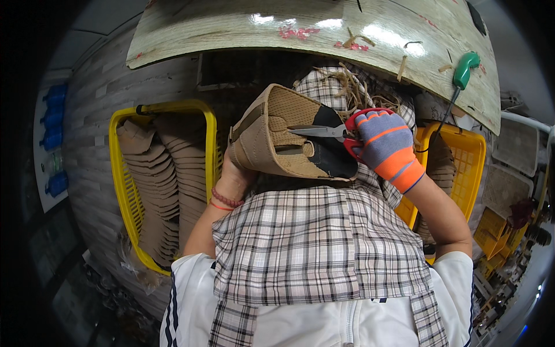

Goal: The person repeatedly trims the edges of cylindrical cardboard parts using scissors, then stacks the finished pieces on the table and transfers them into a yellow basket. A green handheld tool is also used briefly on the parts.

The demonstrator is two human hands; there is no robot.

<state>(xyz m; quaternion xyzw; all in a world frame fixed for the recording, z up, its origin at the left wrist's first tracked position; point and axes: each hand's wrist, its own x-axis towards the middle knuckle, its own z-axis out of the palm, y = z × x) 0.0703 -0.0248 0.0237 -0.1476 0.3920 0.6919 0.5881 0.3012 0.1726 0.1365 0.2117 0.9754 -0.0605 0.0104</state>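
Observation:
My bare left hand [236,169] supports a tan shoe upper [258,141] from below and behind, with most of its fingers hidden by the piece. The upper's mesh lining faces up, and a black section lies toward my right hand. In a grey and orange glove, my right hand [384,141] grips red-handled scissors [319,132]. The scissor blades point left, over the inside of the upper; whether they touch the material I cannot tell. Thin brown trimmings [352,87] lie on the checked apron [289,243] just beyond the scissors.
A yellow basket [213,133] with stacked brown pieces [151,185] stands at left. Another yellow basket [475,168] at right holds more pieces. Ahead, the table [202,29] carries scraps and a green-handled tool [464,70] with a long dark shaft.

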